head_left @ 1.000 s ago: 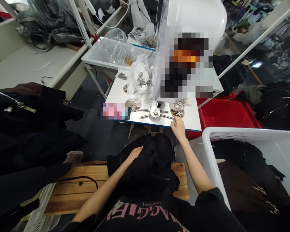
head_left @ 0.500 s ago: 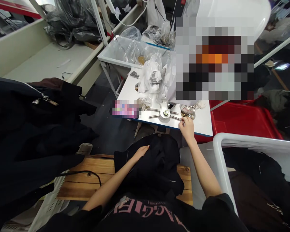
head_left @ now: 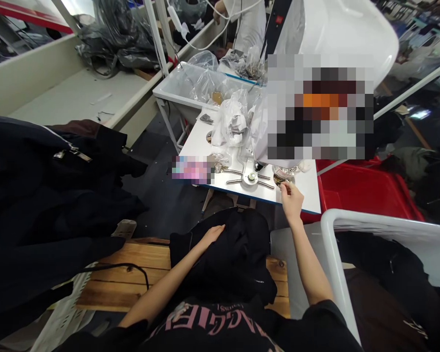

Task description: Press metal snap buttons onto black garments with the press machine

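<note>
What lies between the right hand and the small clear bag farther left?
Head view: a round fitting with coiled springs, and, near the fingertips, some golden bits.

From mid-view, the cloth (head_left: 242, 254) at 6 o'clock is black, the shirt (head_left: 216, 340) below black with pink lettering. The table (head_left: 192, 146) is white, edged blue; its coils (head_left: 266, 185) silver, the parts (head_left: 277, 180) at 3 o'clock gold-toned. The crate (head_left: 359, 195) at 3 is red, the bench (head_left: 110, 293) at 8 orange-brown, knotted darker.
</note>
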Demonstrator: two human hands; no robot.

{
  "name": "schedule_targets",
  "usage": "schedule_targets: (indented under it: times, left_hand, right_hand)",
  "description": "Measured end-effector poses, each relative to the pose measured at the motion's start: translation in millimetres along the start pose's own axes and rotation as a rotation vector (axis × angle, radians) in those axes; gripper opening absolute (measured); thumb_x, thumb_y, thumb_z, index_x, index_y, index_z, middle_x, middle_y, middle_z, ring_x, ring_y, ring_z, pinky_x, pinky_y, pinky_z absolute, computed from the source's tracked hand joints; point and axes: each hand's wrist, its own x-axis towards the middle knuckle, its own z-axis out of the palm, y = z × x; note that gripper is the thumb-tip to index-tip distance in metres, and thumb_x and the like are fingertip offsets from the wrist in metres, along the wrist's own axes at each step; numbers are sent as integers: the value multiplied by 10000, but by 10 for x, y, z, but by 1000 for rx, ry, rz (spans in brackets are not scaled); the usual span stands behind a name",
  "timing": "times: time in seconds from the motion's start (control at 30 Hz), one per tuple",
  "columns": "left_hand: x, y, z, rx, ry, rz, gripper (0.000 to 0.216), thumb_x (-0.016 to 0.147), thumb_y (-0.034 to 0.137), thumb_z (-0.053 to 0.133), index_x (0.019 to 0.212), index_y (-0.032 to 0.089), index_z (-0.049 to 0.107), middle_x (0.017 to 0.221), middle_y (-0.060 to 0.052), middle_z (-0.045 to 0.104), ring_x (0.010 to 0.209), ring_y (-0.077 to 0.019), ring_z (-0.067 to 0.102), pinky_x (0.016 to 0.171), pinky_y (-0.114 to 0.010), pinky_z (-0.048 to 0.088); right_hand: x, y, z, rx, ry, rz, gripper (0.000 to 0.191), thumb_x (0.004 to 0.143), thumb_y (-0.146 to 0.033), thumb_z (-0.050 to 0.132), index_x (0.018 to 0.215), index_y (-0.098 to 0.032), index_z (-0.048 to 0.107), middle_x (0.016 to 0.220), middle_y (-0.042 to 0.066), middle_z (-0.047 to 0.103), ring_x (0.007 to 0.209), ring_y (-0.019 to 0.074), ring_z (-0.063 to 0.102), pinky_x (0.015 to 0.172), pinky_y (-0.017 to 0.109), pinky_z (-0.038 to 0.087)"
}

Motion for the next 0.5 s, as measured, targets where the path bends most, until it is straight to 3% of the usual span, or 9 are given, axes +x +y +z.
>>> schedule_targets:
  times: [0.17, 0.27, 0.5]
  left_hand:
    - [38, -19, 21, -19, -1, 10, 557, 741, 670, 384, 670, 160, 596, 624, -18, 562, 696, -205, 513, 642, -298, 371]
    - [43, -21, 26, -24, 4, 12, 558, 745, 665, 390, 681, 159, 617, 644, -27, 586, 730, -216, 529, 649, -299, 379]
    - [16, -32, 12, -40, 20, -2, 568, 746, 680, 388, 653, 153, 581, 602, -1, 541, 643, -179, 496, 614, -288, 359]
  right_hand:
    - [80, -440, 62, 638, -212, 309, 276, 710, -369, 707, 897, -179, 635, 727, 23, 683, 663, 146, 648, 675, 284, 551]
    - [163, -627, 232, 785, -354, 427, 309, 623, -342, 783, 835, -149, 667, 742, 34, 699, 725, 149, 671, 769, 277, 559]
    - [403, -758, 511, 1017, -372, 615, 228, 563, -189, 810, 647, -165, 599, 711, 6, 680, 746, 133, 678, 796, 198, 568]
